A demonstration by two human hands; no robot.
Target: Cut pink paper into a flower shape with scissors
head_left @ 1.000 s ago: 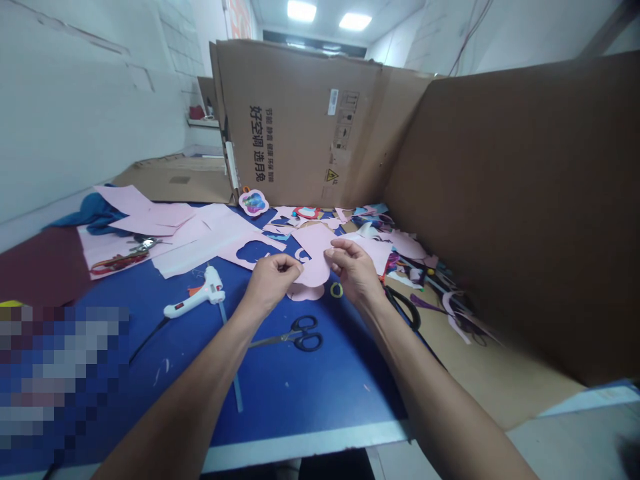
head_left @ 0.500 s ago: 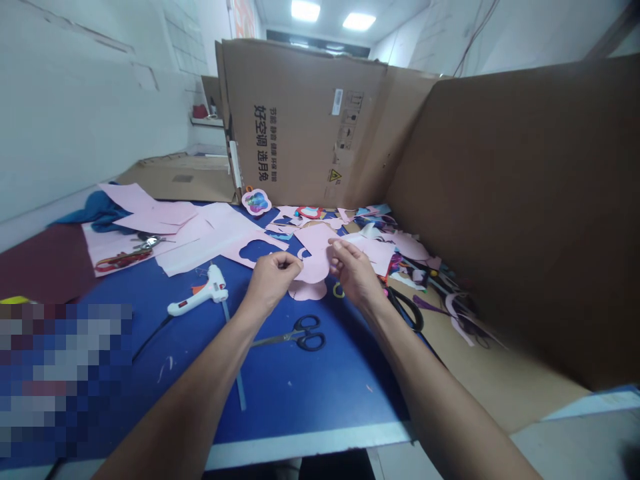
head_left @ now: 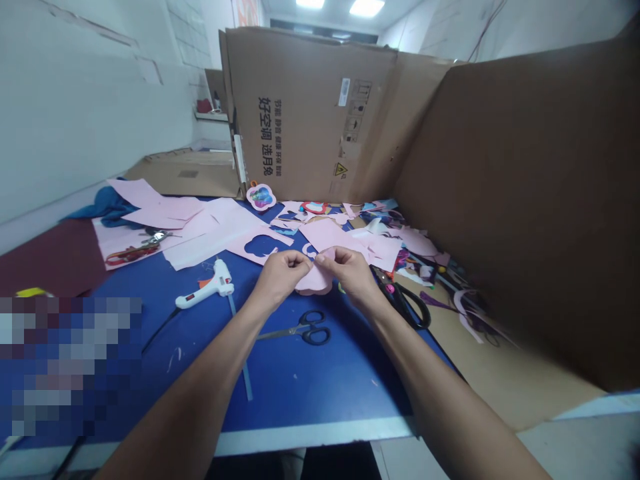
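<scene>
Both hands meet over the blue table (head_left: pixel 310 380). My left hand (head_left: pixel 283 273) and my right hand (head_left: pixel 350 273) each pinch the edge of a small pink paper cut-out (head_left: pixel 315 280), their fingertips almost touching. The cut-out hangs just above the table, its lower rounded lobes showing between the hands. Black-handled scissors (head_left: pixel 305 331) lie on the table just in front of the hands. A white glue gun (head_left: pixel 207 292) rests to the left of my left hand.
Pink paper sheets (head_left: pixel 200 230) and coloured scraps (head_left: pixel 395 247) cover the far side of the table. A second pair of black scissors (head_left: pixel 407 303) lies right of my right hand. Tall cardboard walls (head_left: pixel 525 193) close the back and right. Red-handled scissors (head_left: pixel 133 252) lie at the left.
My right hand slid left along the pink cut-out until its fingers came close to my left hand's. The cut-out is now bunched between them. The camera tilted slightly.
</scene>
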